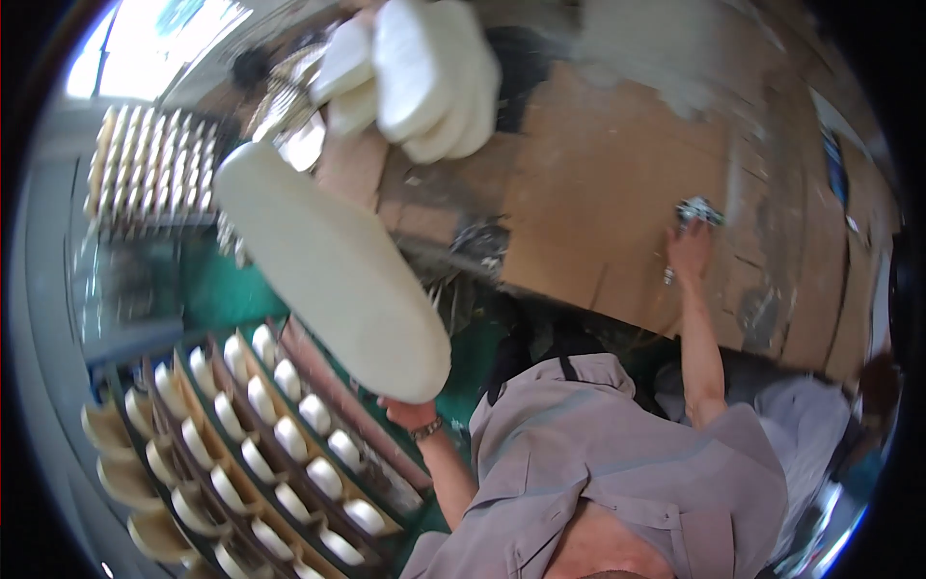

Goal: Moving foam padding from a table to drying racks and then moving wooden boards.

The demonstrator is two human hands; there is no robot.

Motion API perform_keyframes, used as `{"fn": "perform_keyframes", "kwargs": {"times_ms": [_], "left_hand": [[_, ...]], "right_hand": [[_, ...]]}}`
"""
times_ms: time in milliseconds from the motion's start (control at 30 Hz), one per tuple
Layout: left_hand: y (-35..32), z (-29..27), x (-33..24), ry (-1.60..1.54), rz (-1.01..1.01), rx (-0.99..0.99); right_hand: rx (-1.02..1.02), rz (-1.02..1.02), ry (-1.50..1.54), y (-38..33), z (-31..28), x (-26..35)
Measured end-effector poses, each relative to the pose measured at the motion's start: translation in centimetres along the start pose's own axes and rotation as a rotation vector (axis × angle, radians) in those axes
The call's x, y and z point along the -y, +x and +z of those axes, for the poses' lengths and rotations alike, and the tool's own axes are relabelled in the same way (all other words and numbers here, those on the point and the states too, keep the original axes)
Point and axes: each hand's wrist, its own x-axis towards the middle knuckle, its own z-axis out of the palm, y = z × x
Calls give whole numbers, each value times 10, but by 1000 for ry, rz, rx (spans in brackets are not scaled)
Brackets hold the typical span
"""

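White sole-shaped piece [333,275], left of the bench [598,212], is gripped by the left hand [413,415]; right hand [689,253] over bench at crumpled bundle [699,209], grip unclear; seemingly mid-batch: racked pieces [290,439] left of bench perhaps done, stack [434,68] at bench's far-left remaining.

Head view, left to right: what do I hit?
Upper rack of pale pieces → long pale slab, its lower end held by the left hand → right hand → dark blue object near the right rim.
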Motion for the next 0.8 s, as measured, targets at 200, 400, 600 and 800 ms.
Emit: {"fn": "perform_keyframes", "kwargs": {"times_ms": [200, 400, 600, 800], "left_hand": [[-45, -40, -24, -56, 164, -421], [-85, -107, -45, -143, 194, -609], [-111, -179, -89, -149, 118, -642], [-110, -228, -174, -68, 26, -259]], "right_hand": [[18, -269, 165, -65, -44, 69], [378, -624, 636, -146, -66, 189], [751, -656, 929, -202, -113, 348], [1290, -339, 1342, -204, -162, 494]]}}
